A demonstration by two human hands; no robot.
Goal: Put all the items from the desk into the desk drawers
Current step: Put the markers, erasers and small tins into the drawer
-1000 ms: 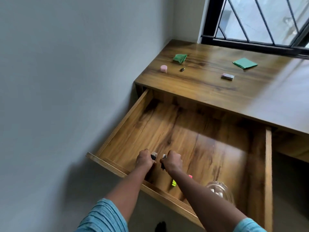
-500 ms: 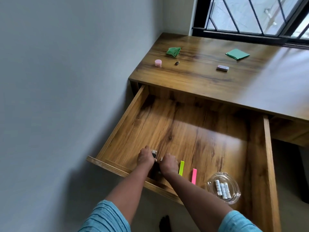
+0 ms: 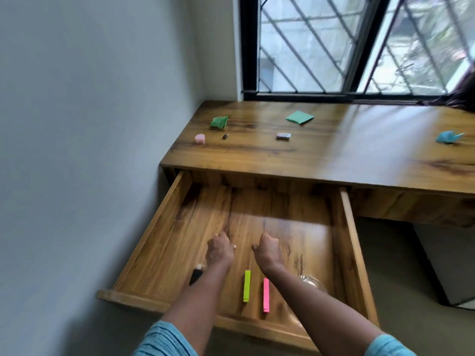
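Note:
The desk drawer (image 3: 144, 255) is pulled wide open. Both my hands hover over its middle, a little apart, and hold nothing: my left hand (image 3: 220, 251) and my right hand (image 3: 266, 251) have loosely curled fingers. In the drawer lie a black marker with a white cap (image 3: 196, 274) beside my left forearm, a yellow strip (image 3: 247, 285) and a pink strip (image 3: 266, 294). A glass bowl (image 3: 312, 282) is partly hidden by my right forearm. On the desk top (image 3: 347, 155) lie a crumpled green paper (image 3: 219, 122), a pink round piece (image 3: 200, 138), a small black clip (image 3: 225, 136), a grey eraser (image 3: 283, 135), a green square pad (image 3: 299, 117) and a blue paper shape (image 3: 448, 137).
A grey wall (image 3: 90, 150) runs close along the drawer's left side. A barred window (image 3: 334, 47) stands behind the desk. To the right of the open drawer is a shut drawer front (image 3: 411, 206), with a white box (image 3: 452, 265) on the floor below it.
My hands were together at the drawer's front, holding small black items. Now they have let go, parted and lifted towards the drawer's middle. The view has tilted up, showing more desk and window.

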